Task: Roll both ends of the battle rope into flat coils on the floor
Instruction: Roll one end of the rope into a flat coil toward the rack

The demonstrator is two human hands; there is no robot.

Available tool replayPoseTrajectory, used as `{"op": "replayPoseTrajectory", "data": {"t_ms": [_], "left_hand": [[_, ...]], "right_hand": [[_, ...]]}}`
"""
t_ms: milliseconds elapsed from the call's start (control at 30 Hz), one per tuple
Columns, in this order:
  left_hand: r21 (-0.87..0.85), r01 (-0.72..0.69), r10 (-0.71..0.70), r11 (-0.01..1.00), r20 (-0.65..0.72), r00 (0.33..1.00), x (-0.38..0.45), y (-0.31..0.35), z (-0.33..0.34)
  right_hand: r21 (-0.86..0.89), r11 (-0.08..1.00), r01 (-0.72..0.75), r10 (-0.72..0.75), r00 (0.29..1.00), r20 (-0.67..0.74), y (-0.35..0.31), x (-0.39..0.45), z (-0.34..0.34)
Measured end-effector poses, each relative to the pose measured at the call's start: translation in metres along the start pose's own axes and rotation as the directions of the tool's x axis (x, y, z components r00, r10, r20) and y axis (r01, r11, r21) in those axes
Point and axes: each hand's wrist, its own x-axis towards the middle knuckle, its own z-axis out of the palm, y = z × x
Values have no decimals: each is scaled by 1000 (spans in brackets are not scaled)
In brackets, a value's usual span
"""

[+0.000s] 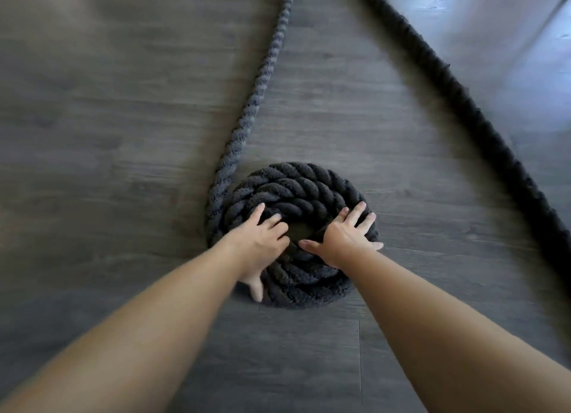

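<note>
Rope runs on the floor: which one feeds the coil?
The left rope run: it curves into the coil under both hands. The right rope run lies apart, passing the coil without touching it.

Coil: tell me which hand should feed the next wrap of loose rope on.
Probably left. The loose rope joins the coil on its left edge, beside the left hand. The right hand presses the far side, so it can steady.

bare floor (108,134) left, rope (463,109) crossing right
</note>
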Motion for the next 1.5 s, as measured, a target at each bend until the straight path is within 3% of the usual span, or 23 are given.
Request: {"op": "replayPoseTrajectory", "data": {"t_ms": [167, 467, 567, 700, 933, 1167, 1400, 1500], "left_hand": [[183, -57, 34, 981, 127, 991, -1, -69, 5], [-46, -16, 18, 999, 36, 999, 8, -96, 39], [-131, 40, -36, 991, 36, 999, 10, -89, 37], [-193, 105, -94, 976, 61, 994, 17, -82, 27], [-356, 220, -200, 908, 93, 975, 48, -70, 10], [-159, 22, -54, 987, -201, 978, 51, -106, 18], [119, -106, 105, 987, 15, 994, 61, -184, 2], [92, -137, 133, 986, 55, 990, 70, -193, 3]], "right_hand": [[-37, 999, 7, -7, 1000, -2, -4, 13, -7], [-69, 996, 48, -53, 996, -75, -14, 30, -21], [132, 982, -134, 143, 988, -60, -36, 11, -9], [339, 861, -379, 356, 925, 131, -65, -4, -7], [361, 823, -438, 412, 899, 149, -77, 44, -58], [308, 844, -439, 416, 898, 142, -75, 75, -49], [293, 848, -441, 410, 897, 162, -75, 88, -43], [290, 844, -451, 419, 892, 169, -75, 84, -48]]}}
